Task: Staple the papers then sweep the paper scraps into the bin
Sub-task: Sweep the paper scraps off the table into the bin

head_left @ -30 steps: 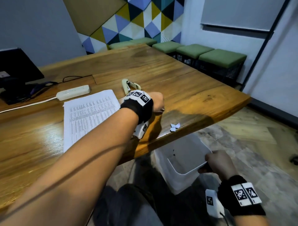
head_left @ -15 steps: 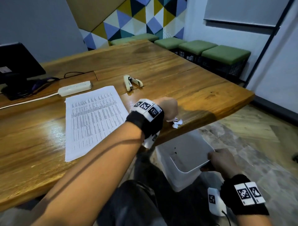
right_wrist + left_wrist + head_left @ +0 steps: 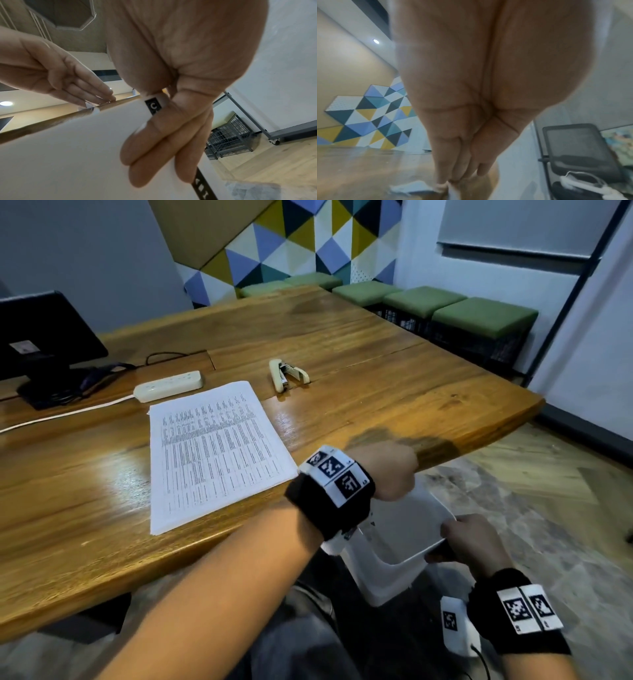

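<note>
**Scraps at the lip: finish the sweep over the bin**

Since a second ago your left hand [image 3: 390, 470] has slid from mid-table, near the stapler, to the near edge, carrying the scraps [image 3: 412, 187] with it; a second ago they lay loose just ahead of the fingers, and now they sit right at the fingertips on the table's lip. The bin has come up closer under that edge too.

Nearest you, your right hand [image 3: 476, 539] grips the bin [image 3: 387, 573] by its rim, thumb on one face and fingers [image 3: 154, 148] wrapped flat against the wall. Keep that hold firm and the rim tucked directly below the left fingertips, so nothing drops between bin and table [image 3: 376, 392].

Just beyond, your left fingers [image 3: 82, 86] are straight and pressed together, tips down on the wood, holding nothing. That closed blade is right: any gap between fingers would likely let a scrap slip through. Push on in one low stroke past the edge, and judge the job done only once you have checked the lip, since light paper may cling there.

Farther from the fingers, the papers [image 3: 215, 453] lie flat and square; whether a staple is in them I cannot tell. Beyond them rests the stapler [image 3: 286, 374], untouched by either hand.
</note>
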Available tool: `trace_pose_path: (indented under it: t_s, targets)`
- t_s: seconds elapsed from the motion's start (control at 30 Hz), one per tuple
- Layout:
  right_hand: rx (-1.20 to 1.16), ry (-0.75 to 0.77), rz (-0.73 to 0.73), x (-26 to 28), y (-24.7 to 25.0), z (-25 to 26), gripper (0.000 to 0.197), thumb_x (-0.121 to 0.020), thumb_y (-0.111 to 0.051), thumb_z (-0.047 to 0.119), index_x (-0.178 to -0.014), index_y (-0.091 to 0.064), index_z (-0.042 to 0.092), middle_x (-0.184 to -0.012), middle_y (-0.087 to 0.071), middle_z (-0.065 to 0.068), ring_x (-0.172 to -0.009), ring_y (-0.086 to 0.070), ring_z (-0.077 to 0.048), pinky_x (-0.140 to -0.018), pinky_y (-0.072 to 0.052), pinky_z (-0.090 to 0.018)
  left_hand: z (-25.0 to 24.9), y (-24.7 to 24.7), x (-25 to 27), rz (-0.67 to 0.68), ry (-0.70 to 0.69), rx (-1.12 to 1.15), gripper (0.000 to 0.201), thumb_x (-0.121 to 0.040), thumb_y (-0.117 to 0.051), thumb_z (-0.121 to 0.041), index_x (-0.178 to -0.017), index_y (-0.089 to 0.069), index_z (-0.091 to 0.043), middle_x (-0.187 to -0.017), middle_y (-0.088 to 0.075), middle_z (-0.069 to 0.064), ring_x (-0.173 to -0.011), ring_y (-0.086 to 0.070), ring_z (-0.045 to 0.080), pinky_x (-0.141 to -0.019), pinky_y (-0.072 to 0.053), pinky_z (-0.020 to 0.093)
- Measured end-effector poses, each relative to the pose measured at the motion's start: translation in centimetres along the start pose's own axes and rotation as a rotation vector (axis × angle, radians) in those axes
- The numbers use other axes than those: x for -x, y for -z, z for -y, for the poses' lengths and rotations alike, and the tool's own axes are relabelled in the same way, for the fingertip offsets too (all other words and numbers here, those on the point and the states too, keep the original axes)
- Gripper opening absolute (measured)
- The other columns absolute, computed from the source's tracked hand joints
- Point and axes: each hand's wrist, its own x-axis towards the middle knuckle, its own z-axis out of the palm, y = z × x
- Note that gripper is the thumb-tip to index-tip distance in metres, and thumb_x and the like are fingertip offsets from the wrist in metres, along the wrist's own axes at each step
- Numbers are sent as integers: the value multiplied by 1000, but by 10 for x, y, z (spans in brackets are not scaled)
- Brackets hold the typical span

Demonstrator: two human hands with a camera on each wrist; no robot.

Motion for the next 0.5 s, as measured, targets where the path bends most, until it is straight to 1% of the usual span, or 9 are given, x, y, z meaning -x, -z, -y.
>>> trace_pose_path:
  t_s: [0.07,0.1,0.13,0.2,0.27,0.3,0.37,0.43,0.5]
  targets:
    - [14,-3,-7,1,0,0,19,-83,-45,-8,-71,-60,-9,-54,-73,-28,-62,-80,-44,-72,-67,-53,-8,-5,11,14,-45,13,45,-90,-37,0,-127,-62,-6,-129,-64,14,-115,-63,32,-88,-53,39]
    - [11,-8,-6,2,0,-1,19,-82,-45,-8,-72,-60,-10,-55,-73,-29,-62,-79,-44,-73,-67,-55,-10,-5,16,21,-61,17,49,-92,-36,1,-135,-57,-7,-137,-59,12,-122,-59,31,-95,-52,38]
    - [8,-5,-4,2,0,-1,18,-82,-45,-8,-73,-61,-10,-55,-73,-30,-61,-79,-44,-76,-66,-58,-11,-3,20,18,-67,25,51,-93,-35,1,-139,-54,-9,-139,-57,11,-123,-57,30,-97,-51,39]
    - [11,-4,-4,2,0,-2,18,-82,-46,-9,-69,-58,-7,-52,-72,-27,-58,-79,-40,-75,-66,-57,-1,7,19,-37,-44,47,47,-93,-36,-2,-134,-57,-9,-128,-62,10,-115,-60,31,-89,-53,39]
    - [14,-8,-5,2,1,-1,19,-82,-46,-10,-69,-59,-9,-50,-72,-24,-54,-79,-36,-69,-66,-51,20,21,10,-78,78,16,42,-95,-40,-7,-132,-59,-4,-131,-63,13,-118,-61,31,-91,-51,36]
    - [6,-13,-2,3,1,0,19,-83,-45,-9,-74,-61,-13,-54,-73,-27,-56,-79,-39,-71,-67,-54,31,26,6,-95,147,-18,41,-96,-40,-10,-132,-59,-2,-133,-62,15,-119,-61,31,-90,-51,34]
    - [-5,-23,4,2,1,0,22,-84,-43,-9,-83,-63,-19,-62,-73,-36,-60,-79,-47,-75,-67,-58,53,34,3,-99,253,-44,41,-98,-38,-13,-130,-60,-1,-132,-62,16,-107,-62,28,-87,-49,34]
    - [-10,-28,-3,-1,1,-1,20,-86,-45,-9,-84,-62,-18,-64,-73,-38,-60,-78,-48,-72,-67,-55,57,32,4,-69,273,-86,38,-99,-39,-15,-128,-60,-2,-132,-61,17,-93,-50,23,-82,-43,33]
    - [-7,-29,-16,-2,-1,-1,17,-89,-48,-8,-84,-63,-14,-65,-74,-34,-61,-77,-45,-76,-67,-57,54,27,5,-64,215,-73,36,-99,-43,-14,-128,-61,-2,-130,-62,15,-90,-44,19,-79,-39,29]
